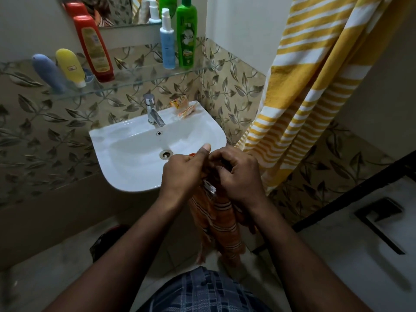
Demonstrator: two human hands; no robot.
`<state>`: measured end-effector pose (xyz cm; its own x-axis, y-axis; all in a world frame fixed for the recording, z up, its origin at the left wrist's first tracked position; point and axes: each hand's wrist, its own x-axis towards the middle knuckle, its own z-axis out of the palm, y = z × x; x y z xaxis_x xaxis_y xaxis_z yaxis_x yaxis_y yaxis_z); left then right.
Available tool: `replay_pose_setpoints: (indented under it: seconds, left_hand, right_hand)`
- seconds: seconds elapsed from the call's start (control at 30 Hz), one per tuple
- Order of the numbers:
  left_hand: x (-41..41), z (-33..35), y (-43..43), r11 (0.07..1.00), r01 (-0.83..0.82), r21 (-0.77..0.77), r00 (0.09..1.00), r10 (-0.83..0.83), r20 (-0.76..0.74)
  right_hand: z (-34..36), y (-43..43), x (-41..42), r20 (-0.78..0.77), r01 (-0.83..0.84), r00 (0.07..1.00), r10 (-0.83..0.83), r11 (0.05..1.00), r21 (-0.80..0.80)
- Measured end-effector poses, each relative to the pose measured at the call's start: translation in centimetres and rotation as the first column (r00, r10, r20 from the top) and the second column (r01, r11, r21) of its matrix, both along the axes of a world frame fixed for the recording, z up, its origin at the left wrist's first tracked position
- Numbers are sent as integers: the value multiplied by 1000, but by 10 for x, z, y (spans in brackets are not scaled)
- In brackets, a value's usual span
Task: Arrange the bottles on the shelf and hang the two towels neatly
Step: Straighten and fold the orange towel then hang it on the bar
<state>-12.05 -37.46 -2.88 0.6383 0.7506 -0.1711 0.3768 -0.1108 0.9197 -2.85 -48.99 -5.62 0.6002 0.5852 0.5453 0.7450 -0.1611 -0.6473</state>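
In the head view, the only one given, five bottles are counted on the glass shelf above the sink: a blue-grey tube, a yellow tube and a red bottle are grouped close together at the left end; a white and blue pump bottle and a green bottle are set side by side at the right end, well apart from the first three (further bottle shapes above them are taken to be mirror reflections and are not counted); the bottle part of the task is therefore judged done, or nearly so. Two towels are counted; the yellow striped towel is seen hung at the right, its support hidden beyond the top edge, so that half is judged complete, though its folds could be straightened; the orange striped towel is not yet hung, and is held in front of the sink's near rim, its length dangling towards the floor. Its bunched top is gripped by both hands: the left hand is curled round the cloth with the thumb raised; the right hand is closed on it just beside, fingers tucked inward; a small white tag is visible between the wrists. What is left, it is judged, is the hanging of this second towel.
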Motion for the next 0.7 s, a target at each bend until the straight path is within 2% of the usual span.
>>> replay_pose_setpoints:
  seconds: [0.13, 0.33, 0.53, 0.7]
  left_hand:
    - [-1, 2, 7, 994, 108, 30, 984, -103, -143]
    - [-3, 20, 18, 923, 225, 312, 954, -143, -264]
    - [-8, 29, 20, 920, 192, 343, 976, -141, -168]
    - [-12, 34, 17, 932, 165, 322, 986, -162, -37]
  right_hand:
    - [-4, -8, -1, 17, -11, 1000, 11, 1000, -16]
    - [-17, -18, 0, 130, 30, 991, -15, 993, -112]
    - [-31, -23, 2, 112, 131, 986, -124, 989, -63]
    - [-45, -12, 5, 87, 174, 983, -162, 974, -144]
